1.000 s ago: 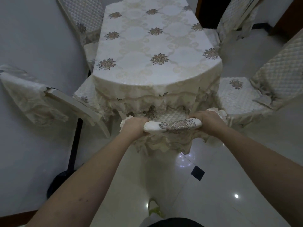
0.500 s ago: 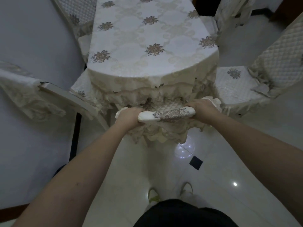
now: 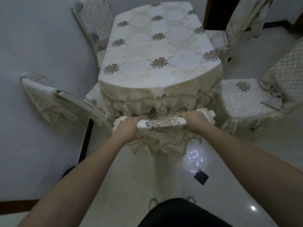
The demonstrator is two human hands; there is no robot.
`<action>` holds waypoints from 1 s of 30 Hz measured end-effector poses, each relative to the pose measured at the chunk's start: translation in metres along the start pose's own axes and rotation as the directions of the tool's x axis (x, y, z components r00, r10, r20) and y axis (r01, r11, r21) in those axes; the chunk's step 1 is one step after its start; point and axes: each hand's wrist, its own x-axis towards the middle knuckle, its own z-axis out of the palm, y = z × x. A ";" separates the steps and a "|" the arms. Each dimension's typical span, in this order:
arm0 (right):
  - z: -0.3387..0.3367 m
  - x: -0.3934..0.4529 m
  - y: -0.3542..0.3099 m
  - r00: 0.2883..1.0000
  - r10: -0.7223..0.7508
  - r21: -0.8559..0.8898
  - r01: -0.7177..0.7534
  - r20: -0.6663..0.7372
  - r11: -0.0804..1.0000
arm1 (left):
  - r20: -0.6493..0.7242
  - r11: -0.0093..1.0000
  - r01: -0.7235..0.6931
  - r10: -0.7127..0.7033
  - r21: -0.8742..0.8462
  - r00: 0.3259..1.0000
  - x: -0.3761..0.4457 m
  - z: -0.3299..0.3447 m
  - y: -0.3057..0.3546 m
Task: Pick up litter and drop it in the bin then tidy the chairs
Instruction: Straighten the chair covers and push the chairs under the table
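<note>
Chair back [image 3: 162,124] lies between left hand [image 3: 129,128] and right hand [image 3: 195,118], both clenched around it

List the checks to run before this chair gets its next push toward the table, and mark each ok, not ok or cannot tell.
1. Left hand gripping the chair back: ok, closed over its left end.
2. Right hand gripping the same top rail: ok, closed over its right end.
3. Chair lined up with the table: ok, it faces the near curved edge roughly centred.
4. Seat free to slide under the tablecloth frill: cannot tell, the frill and the chair cover hide the seat.
5. Floor by the chair free of litter: ok where visible; only a dark tile inset shows.
6. Right-side chair tucked in: not ok, its seat is fully exposed.
</note>
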 end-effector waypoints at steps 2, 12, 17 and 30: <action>-0.002 0.000 0.000 1.000 -0.006 0.019 0.006 0.016 1.000 | -0.017 1.000 -0.011 0.011 0.010 1.000 -0.004 0.005 0.010; -0.022 -0.005 -0.003 0.991 -0.055 -0.028 0.058 0.119 0.998 | -0.101 0.995 -0.034 0.043 0.089 0.994 -0.004 0.000 0.027; -0.020 -0.008 -0.009 0.989 -0.009 -0.036 0.014 0.150 0.999 | -0.090 0.992 -0.047 0.057 0.114 0.994 -0.007 -0.005 0.024; 0.001 -0.017 -0.005 0.999 -0.020 0.049 0.018 0.039 0.999 | -0.112 0.999 -0.019 0.015 -0.029 0.994 -0.017 0.014 0.025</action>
